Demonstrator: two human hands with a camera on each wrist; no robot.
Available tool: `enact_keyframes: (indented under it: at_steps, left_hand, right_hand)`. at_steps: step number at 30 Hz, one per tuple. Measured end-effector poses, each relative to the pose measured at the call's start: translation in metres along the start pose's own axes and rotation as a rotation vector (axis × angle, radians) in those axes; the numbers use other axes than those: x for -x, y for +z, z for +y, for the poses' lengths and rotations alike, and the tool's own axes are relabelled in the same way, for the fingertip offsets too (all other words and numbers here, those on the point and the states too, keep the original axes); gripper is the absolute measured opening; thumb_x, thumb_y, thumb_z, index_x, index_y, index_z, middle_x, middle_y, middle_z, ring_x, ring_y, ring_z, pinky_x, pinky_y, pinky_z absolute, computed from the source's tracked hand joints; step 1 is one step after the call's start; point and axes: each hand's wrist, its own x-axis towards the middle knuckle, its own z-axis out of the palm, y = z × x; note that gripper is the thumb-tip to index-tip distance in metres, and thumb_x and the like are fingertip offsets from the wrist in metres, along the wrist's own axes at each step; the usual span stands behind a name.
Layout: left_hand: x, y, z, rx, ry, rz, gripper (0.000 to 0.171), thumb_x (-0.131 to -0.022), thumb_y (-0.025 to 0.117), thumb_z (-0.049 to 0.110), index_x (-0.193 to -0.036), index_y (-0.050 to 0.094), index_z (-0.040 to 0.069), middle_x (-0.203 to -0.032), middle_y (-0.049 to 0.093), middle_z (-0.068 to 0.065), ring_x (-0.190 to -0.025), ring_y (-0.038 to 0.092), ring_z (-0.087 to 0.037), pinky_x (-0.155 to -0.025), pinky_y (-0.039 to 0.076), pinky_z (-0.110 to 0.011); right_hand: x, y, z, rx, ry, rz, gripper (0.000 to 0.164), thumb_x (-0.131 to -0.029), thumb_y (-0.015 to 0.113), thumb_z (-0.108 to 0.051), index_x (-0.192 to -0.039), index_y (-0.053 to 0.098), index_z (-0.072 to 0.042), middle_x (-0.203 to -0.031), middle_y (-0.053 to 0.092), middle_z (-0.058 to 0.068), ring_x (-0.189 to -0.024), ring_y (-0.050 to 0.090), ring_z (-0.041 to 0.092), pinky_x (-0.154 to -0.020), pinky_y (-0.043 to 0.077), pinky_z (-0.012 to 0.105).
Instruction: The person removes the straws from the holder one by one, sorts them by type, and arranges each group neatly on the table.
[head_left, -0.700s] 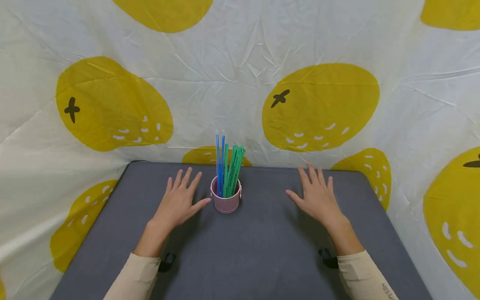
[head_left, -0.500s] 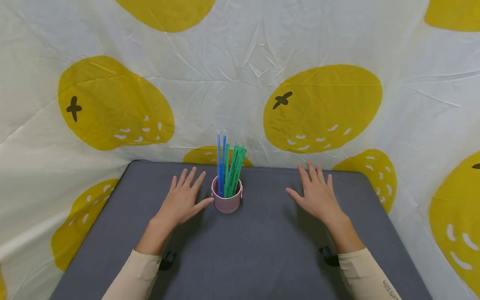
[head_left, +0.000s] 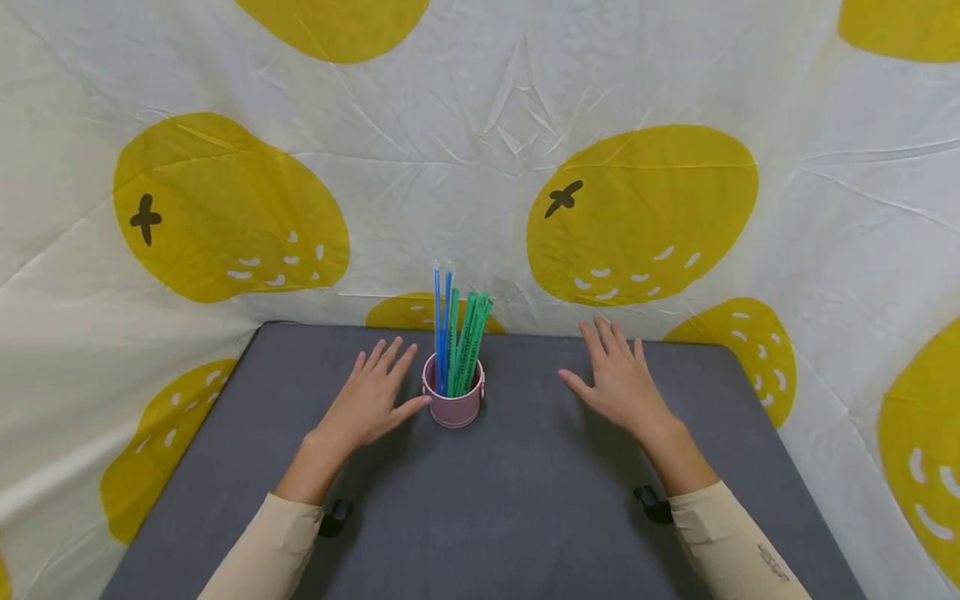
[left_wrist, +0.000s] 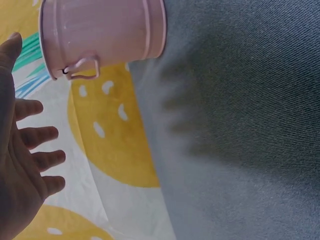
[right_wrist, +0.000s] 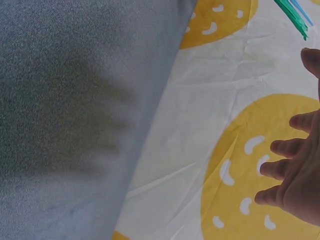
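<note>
A small pink metal bucket (head_left: 453,410) stands upright on the dark grey table, its side handle showing in the left wrist view. Two thin blue straws (head_left: 437,321), clear film at their tops, lean in it beside several slim green wrapped sticks (head_left: 471,342) with dark print. My left hand (head_left: 363,404) hovers left of the bucket, fingers spread, thumb tip right at the bucket's left side. To the right, well apart from the bucket, my right hand (head_left: 622,387) is held over the table with fingers spread. Neither hand holds anything.
The grey table (head_left: 480,517) reaches back to a white cloth (head_left: 420,208) printed with large yellow fruits, which also hangs at both sides. Dark straps or devices (head_left: 652,504) sit under both wrists. Hand shadows fall on the tabletop.
My left hand has shifted slightly right toward the bucket. My right hand has moved a little left and away from me. The bucket and its contents stay put.
</note>
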Motion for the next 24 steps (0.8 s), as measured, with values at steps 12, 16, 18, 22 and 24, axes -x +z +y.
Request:
enact_keyframes:
  at_steps: [12,16,18,22,24]
  left_hand:
    - [-0.006,0.012,0.001,0.138,0.025,0.02,0.093,-0.096,0.062,0.063,-0.161,0.032,0.005,-0.167,0.033,-0.017,-0.156,0.028,-0.039,-0.127,0.024,-0.061]
    - [-0.01,0.016,0.002,0.222,0.025,0.022,0.093,-0.095,0.066,0.06,-0.162,0.032,0.005,-0.166,0.035,-0.016,-0.155,0.029,-0.038,-0.126,0.026,-0.059]
    - [-0.011,0.018,0.003,0.265,0.022,0.021,0.092,-0.095,0.067,0.059,-0.162,0.032,0.006,-0.166,0.035,-0.016,-0.155,0.03,-0.037,-0.125,0.029,-0.059]
    - [-0.014,0.022,0.003,0.339,0.014,0.032,0.09,-0.095,0.07,0.055,-0.162,0.033,0.008,-0.165,0.037,-0.016,-0.153,0.034,-0.037,-0.123,0.033,-0.059]
    - [-0.015,0.025,0.004,0.371,0.015,0.046,0.088,-0.095,0.071,0.052,-0.161,0.034,0.008,-0.164,0.038,-0.017,-0.152,0.037,-0.037,-0.122,0.035,-0.059]
  right_hand:
    - [-0.016,0.002,-0.007,-0.122,-0.067,0.037,0.087,-0.099,0.066,-0.048,-0.163,0.026,-0.006,-0.167,0.028,0.021,-0.155,0.024,0.044,-0.12,0.02,0.076]
    - [-0.021,0.001,-0.011,-0.176,-0.073,0.005,0.086,-0.1,0.063,-0.049,-0.164,0.024,-0.006,-0.168,0.026,0.021,-0.155,0.023,0.043,-0.12,0.019,0.075]
    - [-0.024,0.0,-0.013,-0.203,-0.069,-0.009,0.086,-0.101,0.063,-0.049,-0.164,0.024,-0.007,-0.169,0.025,0.02,-0.155,0.023,0.043,-0.121,0.019,0.074]
    - [-0.028,0.0,-0.016,-0.264,-0.076,-0.031,0.085,-0.101,0.062,-0.048,-0.164,0.023,-0.007,-0.17,0.024,0.018,-0.156,0.023,0.041,-0.123,0.02,0.07]
    - [-0.03,0.001,-0.016,-0.281,-0.087,-0.038,0.085,-0.101,0.062,-0.049,-0.165,0.023,-0.009,-0.17,0.025,0.017,-0.157,0.023,0.039,-0.125,0.02,0.068]
